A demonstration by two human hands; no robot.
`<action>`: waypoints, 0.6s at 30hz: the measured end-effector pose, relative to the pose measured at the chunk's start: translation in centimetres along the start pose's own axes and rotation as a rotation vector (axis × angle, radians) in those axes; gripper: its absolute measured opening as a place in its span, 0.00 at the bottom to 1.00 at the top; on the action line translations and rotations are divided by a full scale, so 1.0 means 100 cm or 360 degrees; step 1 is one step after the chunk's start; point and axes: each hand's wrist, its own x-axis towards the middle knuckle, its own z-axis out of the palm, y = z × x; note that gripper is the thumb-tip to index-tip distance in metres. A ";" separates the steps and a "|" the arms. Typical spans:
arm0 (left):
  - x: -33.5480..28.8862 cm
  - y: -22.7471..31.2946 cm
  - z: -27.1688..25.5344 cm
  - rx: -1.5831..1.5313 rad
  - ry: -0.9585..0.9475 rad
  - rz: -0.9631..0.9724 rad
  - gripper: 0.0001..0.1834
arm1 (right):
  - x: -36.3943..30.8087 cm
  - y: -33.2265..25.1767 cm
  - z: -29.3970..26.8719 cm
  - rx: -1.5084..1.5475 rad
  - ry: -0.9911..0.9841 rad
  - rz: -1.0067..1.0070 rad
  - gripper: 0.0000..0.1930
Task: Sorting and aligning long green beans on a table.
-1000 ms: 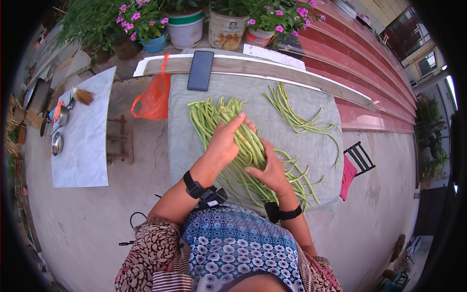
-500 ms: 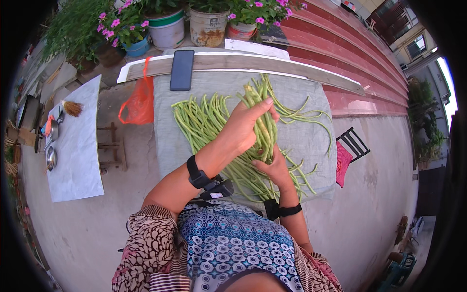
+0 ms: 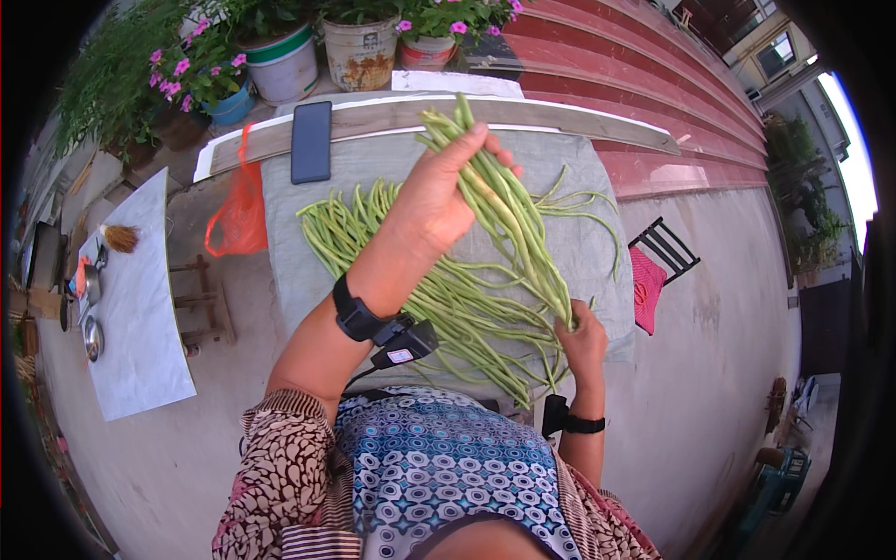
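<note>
A bunch of long green beans slants through the air above the cloth. My left hand is closed round its upper end, and the bean tips stick out past the thumb. Lower on the right, my right hand is closed on the bunch's other end, where the beans narrow together. Beneath and to the left, a spread pile of long beans covers much of the grey cloth. A few loose beans curl at the cloth's right side. Each wrist wears a black strap with a small device.
A phone lies near a long board at the far edge. Beside it hangs an orange plastic bag. Potted flowers stand behind, red steps rise at right, and a white-topped table is at left.
My left hand has lifted its end of the bunch up and away. My right hand has slid down and right to the lower end, so the bunch is now stretched out lengthwise.
</note>
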 end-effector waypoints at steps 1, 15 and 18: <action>0.003 -0.001 -0.001 -0.0002 -0.0004 -0.0011 0.11 | -0.001 0.011 -0.006 -0.0004 0.0157 0.0042 0.14; 0.094 -0.067 -0.073 -0.0536 0.0581 0.0061 0.07 | 0.062 0.008 -0.106 -0.0763 0.0830 -0.0284 0.20; 0.109 -0.093 -0.131 -0.0496 0.0965 0.0001 0.07 | 0.080 0.002 -0.070 -0.0924 0.0500 -0.0363 0.36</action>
